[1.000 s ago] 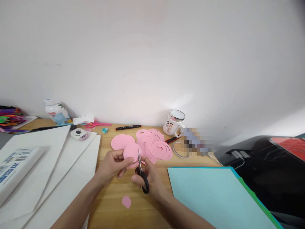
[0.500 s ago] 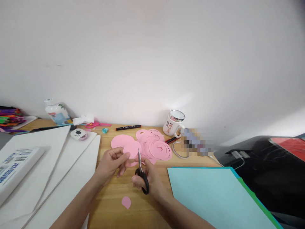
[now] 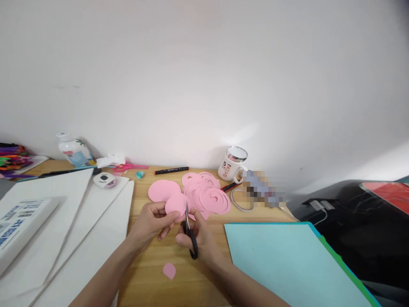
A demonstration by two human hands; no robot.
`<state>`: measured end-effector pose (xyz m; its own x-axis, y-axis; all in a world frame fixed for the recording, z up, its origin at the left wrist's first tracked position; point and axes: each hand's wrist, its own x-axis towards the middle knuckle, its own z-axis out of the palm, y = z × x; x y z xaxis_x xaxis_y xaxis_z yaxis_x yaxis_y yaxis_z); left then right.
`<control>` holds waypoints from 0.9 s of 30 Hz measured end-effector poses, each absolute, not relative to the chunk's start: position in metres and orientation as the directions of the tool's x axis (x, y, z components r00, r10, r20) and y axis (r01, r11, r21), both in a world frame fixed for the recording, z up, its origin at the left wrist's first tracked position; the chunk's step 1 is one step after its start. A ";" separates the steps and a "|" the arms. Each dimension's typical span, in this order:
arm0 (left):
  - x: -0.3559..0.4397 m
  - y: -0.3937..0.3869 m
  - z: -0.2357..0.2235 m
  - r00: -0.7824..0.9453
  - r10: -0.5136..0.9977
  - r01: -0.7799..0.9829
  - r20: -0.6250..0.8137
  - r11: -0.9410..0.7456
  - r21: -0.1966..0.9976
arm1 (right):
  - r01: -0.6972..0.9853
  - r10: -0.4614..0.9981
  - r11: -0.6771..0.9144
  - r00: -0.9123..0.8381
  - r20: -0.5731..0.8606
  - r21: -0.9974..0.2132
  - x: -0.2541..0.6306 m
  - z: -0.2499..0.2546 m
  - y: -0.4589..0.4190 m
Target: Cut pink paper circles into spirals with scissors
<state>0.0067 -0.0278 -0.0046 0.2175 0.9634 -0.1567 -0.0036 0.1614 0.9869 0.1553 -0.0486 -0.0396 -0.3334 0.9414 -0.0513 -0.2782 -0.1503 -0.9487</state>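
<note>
Between thumb and fingers, my left hand (image 3: 151, 222) pinches a round pink paper piece (image 3: 175, 205). My right hand (image 3: 200, 236) is closed round the black handles of a pair of scissors (image 3: 192, 239), whose blades point away from me at the right edge of that piece. Behind both hands lies a pile of pink paper spirals (image 3: 209, 198), overlapping one another. A plain pink oval (image 3: 161, 190) rests left of the pile. Nearer to me on the wooden table is a small pink paper scrap (image 3: 169, 270) with a pointed end.
White sheets (image 3: 105, 230) cover the left side, with a white box (image 3: 24, 226) on them. Light-blue sheets (image 3: 281, 251) lie at right. Along the wall are a mug (image 3: 232, 166), a black marker (image 3: 171, 170), pink scissors (image 3: 131, 166) and a white bottle (image 3: 76, 150).
My left hand dipped the round paper slightly away, then brought it back against the blades. The scissor handles have turned a little. The pile and the small scrap stay put.
</note>
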 end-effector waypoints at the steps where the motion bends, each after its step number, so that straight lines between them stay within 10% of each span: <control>1: 0.007 -0.028 -0.005 0.219 0.964 -0.002 -0.153 0.157 0.988 | -0.278 0.941 -0.149 -0.334 -0.050 -0.949 0.156 -0.040 -0.048; 27: 0.001 -0.023 -0.003 0.124 0.988 -0.109 -0.089 0.103 0.989 | -0.182 0.933 -0.173 -0.346 -0.102 -0.968 0.155 -0.045 -0.050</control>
